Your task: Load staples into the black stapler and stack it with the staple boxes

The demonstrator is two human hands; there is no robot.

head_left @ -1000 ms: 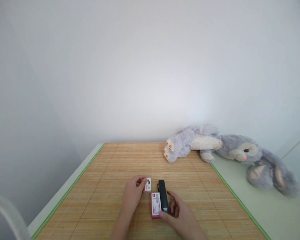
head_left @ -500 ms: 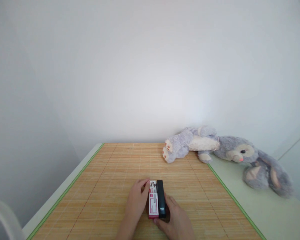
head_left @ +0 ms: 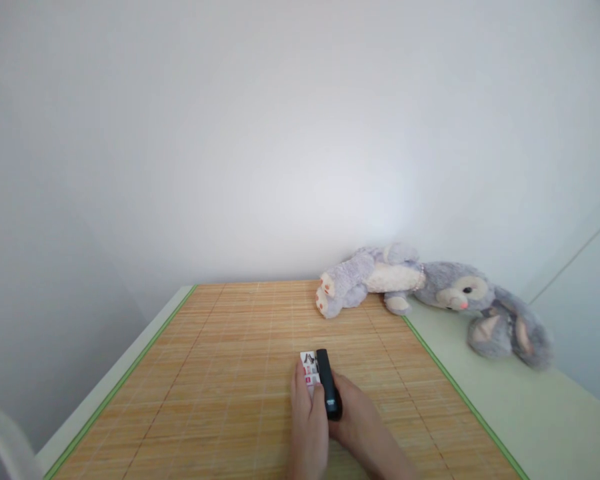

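Near the front of the mat, a black stapler [head_left: 327, 387] lies lengthwise beside small white-and-pink staple boxes [head_left: 309, 365], which show a printed picture of staplers. My left hand [head_left: 310, 413] is closed around the boxes from the left, its thumb across their top and hiding most of the nearer one. On the other side, my right hand [head_left: 353, 413] is wrapped against the stapler's right flank, fingers partly hidden behind it. Both hands press the items together side by side. Whether they rest on the mat or are slightly raised, I cannot tell.
A bamboo mat [head_left: 220, 373] with green edging covers most of the pale table [head_left: 545, 420]. A grey plush rabbit [head_left: 395, 277] lies along the back right, against the white wall. A curved white object [head_left: 10, 440] intrudes at the lower left.
My left hand has moved right and now covers the nearer staple box. The right hand has shifted forward along the stapler. The view has turned slightly right.
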